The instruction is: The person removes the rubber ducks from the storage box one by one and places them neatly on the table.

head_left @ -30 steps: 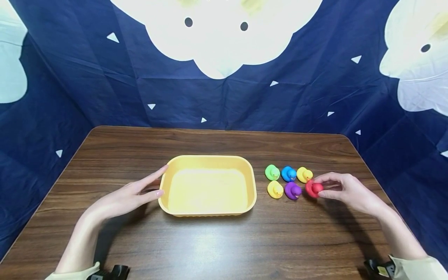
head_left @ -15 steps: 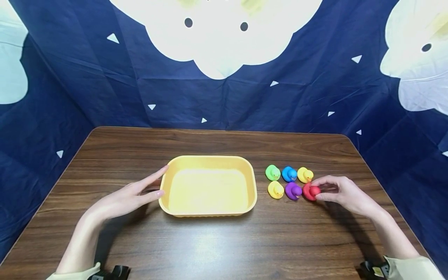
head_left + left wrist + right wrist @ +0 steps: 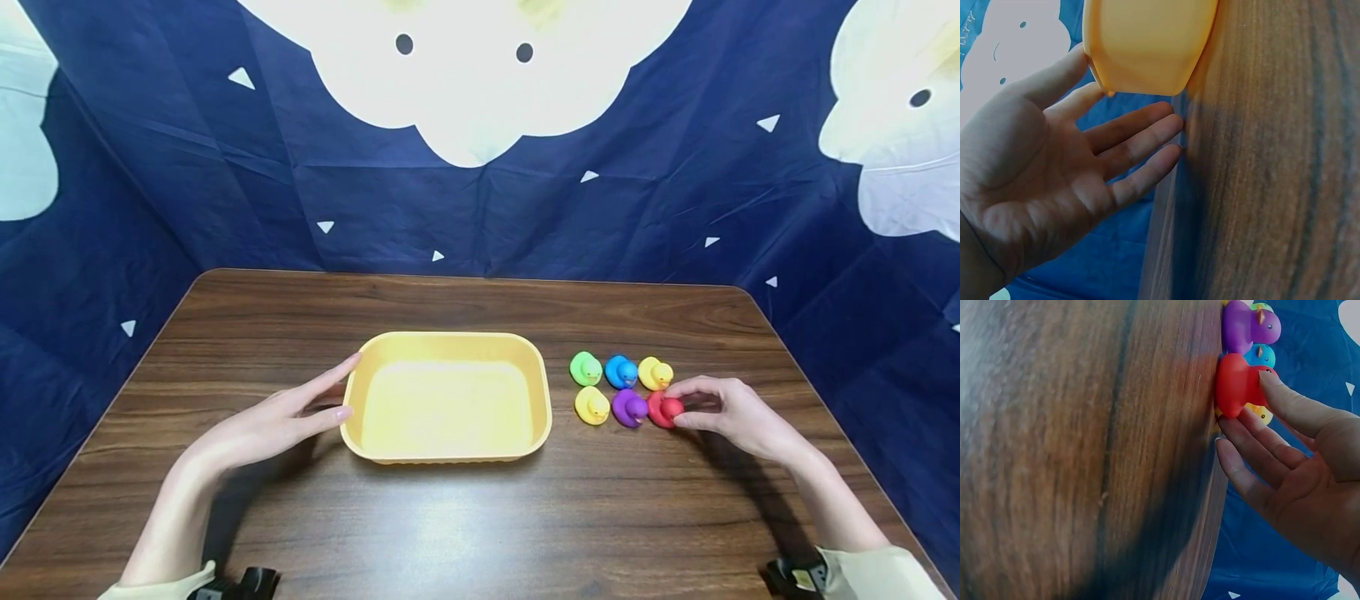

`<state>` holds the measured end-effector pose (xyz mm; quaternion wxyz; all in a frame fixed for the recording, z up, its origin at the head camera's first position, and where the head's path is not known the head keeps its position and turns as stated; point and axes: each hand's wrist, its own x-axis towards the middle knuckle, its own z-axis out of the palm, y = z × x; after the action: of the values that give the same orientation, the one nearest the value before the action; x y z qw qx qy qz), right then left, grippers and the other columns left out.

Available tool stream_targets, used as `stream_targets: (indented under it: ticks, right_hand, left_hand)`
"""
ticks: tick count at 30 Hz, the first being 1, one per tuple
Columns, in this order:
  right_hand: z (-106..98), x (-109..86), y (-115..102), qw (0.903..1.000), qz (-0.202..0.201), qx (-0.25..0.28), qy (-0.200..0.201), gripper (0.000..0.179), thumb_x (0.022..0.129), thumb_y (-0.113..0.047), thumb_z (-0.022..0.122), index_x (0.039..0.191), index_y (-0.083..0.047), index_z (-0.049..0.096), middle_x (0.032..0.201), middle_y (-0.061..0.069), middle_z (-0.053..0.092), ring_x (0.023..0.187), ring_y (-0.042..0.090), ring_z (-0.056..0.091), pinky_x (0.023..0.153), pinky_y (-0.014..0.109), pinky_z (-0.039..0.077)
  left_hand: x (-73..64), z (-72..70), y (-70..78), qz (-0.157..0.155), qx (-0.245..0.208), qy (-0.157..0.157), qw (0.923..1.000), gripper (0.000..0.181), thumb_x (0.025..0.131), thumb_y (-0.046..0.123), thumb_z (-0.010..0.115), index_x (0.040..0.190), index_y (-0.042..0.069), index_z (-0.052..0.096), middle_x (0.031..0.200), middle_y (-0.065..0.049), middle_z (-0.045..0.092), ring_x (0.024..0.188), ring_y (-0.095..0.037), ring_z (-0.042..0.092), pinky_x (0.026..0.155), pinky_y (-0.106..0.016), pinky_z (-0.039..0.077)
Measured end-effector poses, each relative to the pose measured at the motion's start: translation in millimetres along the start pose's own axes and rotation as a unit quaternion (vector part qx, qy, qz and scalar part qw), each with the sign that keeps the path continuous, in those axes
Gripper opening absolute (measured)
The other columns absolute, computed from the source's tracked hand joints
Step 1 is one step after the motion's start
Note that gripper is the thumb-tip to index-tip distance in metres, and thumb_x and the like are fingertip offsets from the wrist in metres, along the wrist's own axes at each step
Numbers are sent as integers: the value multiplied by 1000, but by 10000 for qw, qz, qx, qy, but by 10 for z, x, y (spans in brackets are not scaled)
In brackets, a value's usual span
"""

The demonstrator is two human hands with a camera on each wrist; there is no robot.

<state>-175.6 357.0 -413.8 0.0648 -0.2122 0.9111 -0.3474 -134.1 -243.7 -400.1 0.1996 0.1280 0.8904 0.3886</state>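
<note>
My left hand (image 3: 273, 427) rests its thumb and index fingertips against the left end of a yellow plastic tray (image 3: 446, 458), the other fingers stretched out below the rim in the left wrist view. On the right, my right hand (image 3: 738, 417) pinches a red rubber duck (image 3: 662, 410) between thumb and fingers; the right wrist view has the thumb at the duck's head. That duck sits at the right end of the front row, beside a purple duck (image 3: 628, 408) and a yellow duck (image 3: 592, 406). Behind them stand a green duck (image 3: 585, 368), a blue duck (image 3: 621, 372) and another yellow duck (image 3: 655, 373).
Everything stands on a dark wood-grain table (image 3: 450, 533), the tray left of the ducks. A navy cloth (image 3: 225, 200) with white cloud shapes hangs behind the table and along its sides.
The right hand has moved the red duck slightly left, from near the back yellow duck into line beside the purple one. The left hand has stayed at the tray.
</note>
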Motion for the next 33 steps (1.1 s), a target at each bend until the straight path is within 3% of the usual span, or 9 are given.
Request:
stream_targets:
  ticks: [6,19,22,26,28,33]
  right_hand:
    - [-3,4,-8,10000,81,-42,11,29,87,-7,81,115,-6,75,109,13,77,98,-10,64,78,15,55]
    - [-2,-11,-7,9995,250,200,-9,34,86,-10,83,118,-6,73,111,16,76,97,-8,67,76,17,57]
    - [0,-23,-10,9990,349,286,-17,35,87,-12,82,120,-7,73,112,14,76,98,-6,68,76,18,58]
    - [-14,-36,-17,9989,362,285,-39,33,90,-14,80,121,-8,72,113,13,77,99,-5,69,78,17,57]
    - [-24,-42,-13,9991,371,209,-15,31,92,-16,78,121,-10,72,113,11,77,100,-4,70,79,16,57]
    - [-57,-59,9,9993,354,-69,101,27,95,-19,76,121,-13,72,113,8,77,100,-1,71,80,13,55]
  left_hand:
    - [8,17,-10,-137,27,35,9999,69,104,54,53,161,53,13,162,-5,45,150,-29,41,112,-57,40]
    - [-17,8,-1,-23,76,36,10000,69,105,51,53,162,48,14,167,-6,37,153,-32,35,114,-58,38]
    - [-6,3,1,35,68,14,10000,69,106,49,53,163,47,14,166,-7,39,152,-31,37,113,-49,42]
    - [1,-6,0,108,76,28,9999,68,106,48,53,163,46,15,164,-7,42,150,-28,40,107,-26,44]
    - [-3,-13,-1,137,87,47,9999,68,106,48,53,163,46,15,164,-6,41,150,-28,41,106,-24,44]
    - [3,-36,-7,166,183,62,9997,69,106,49,52,163,46,14,167,-3,37,146,-27,46,109,-39,45]
